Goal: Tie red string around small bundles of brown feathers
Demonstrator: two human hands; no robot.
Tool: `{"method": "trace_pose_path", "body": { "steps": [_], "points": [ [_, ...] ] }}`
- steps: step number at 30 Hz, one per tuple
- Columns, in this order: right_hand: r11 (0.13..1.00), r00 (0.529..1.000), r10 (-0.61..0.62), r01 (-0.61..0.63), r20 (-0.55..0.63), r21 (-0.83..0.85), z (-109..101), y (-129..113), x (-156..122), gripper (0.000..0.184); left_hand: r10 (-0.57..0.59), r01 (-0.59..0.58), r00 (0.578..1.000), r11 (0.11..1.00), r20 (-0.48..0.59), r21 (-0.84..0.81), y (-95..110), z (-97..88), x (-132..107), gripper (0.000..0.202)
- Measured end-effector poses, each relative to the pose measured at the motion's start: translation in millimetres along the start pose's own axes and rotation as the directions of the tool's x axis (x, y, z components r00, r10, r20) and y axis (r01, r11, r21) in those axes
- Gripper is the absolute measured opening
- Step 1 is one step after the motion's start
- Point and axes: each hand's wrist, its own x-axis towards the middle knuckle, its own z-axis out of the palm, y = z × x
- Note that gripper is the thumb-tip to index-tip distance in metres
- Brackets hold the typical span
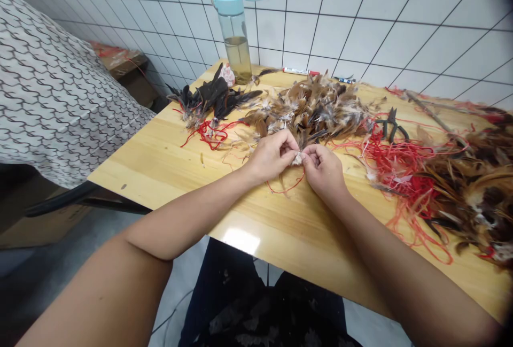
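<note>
My left hand (276,154) and my right hand (324,168) meet over the middle of the wooden table, thumbs and fingers pinched together. Between them they hold a small bundle of feathers (297,160) by its pale, fluffy quill end. A thin red string (285,192) loops down from the bundle onto the tabletop. Just beyond my hands lies a large heap of brown feathers (310,106). To my right hand's right is a tangle of red strings (401,165). Fingers hide part of the bundle.
A water bottle (237,42) stands at the table's back edge, near black feathers (214,95). Dark-handled cutters (391,125) lie behind the red strings. More brown feathers (473,186) cover the right side. Markers (298,71) rest by the tiled wall; patterned cloth (68,90) hangs at left.
</note>
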Motion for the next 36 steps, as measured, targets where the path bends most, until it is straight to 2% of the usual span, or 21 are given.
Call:
{"method": "trace_pose_path", "body": {
  "steps": [3,6,10,16,19,23,27,31,36],
  "points": [
    [1.000,1.000,-0.002,0.002,-0.004,0.007,-0.4,-1.3,-0.6,0.010,0.148,-0.151,0.989,0.972,0.028,0.178,1.4,-3.4,-0.3,0.004],
    [1.000,1.000,-0.024,0.024,-0.016,-0.002,-0.2,-1.7,-1.7,0.010,0.251,-0.266,0.964,0.921,0.089,0.285,1.4,-5.2,0.3,0.007],
    [0.999,0.999,-0.041,0.040,-0.026,-0.013,0.8,-2.7,-2.6,0.011,0.335,-0.363,0.932,0.850,0.138,0.382,2.7,-5.3,1.5,0.014],
    [0.997,0.996,-0.079,0.080,-0.031,0.009,2.7,-2.6,-2.8,0.011,0.485,-0.494,0.857,0.675,0.174,0.548,1.8,-3.2,0.5,0.021],
    [0.994,0.998,-0.066,0.067,-0.012,0.081,3.1,-0.2,-2.1,0.010,0.523,-0.504,0.844,0.698,0.118,0.509,-2.8,-2.4,-0.3,0.015],
    [0.951,0.997,0.037,-0.058,0.075,0.304,1.4,2.5,0.4,0.015,0.512,-0.477,0.858,0.780,0.025,0.405,-6.8,-3.1,-0.1,0.007],
    [0.876,0.987,0.113,-0.154,0.116,0.457,-2.3,4.7,4.6,0.020,0.501,-0.476,0.865,0.804,0.025,0.356,-5.4,-3.7,0.8,0.009],
    [0.893,0.988,0.123,-0.149,0.089,0.424,-4.8,6.7,7.4,0.019,0.490,-0.468,0.871,0.818,0.020,0.335,-4.9,-3.5,1.4,0.010],
    [0.939,0.995,0.043,-0.070,0.089,0.335,-3.9,9.7,7.9,0.016,0.526,-0.510,0.849,0.784,0.057,0.354,-7.2,-3.0,0.9,0.009]
  ]
}}
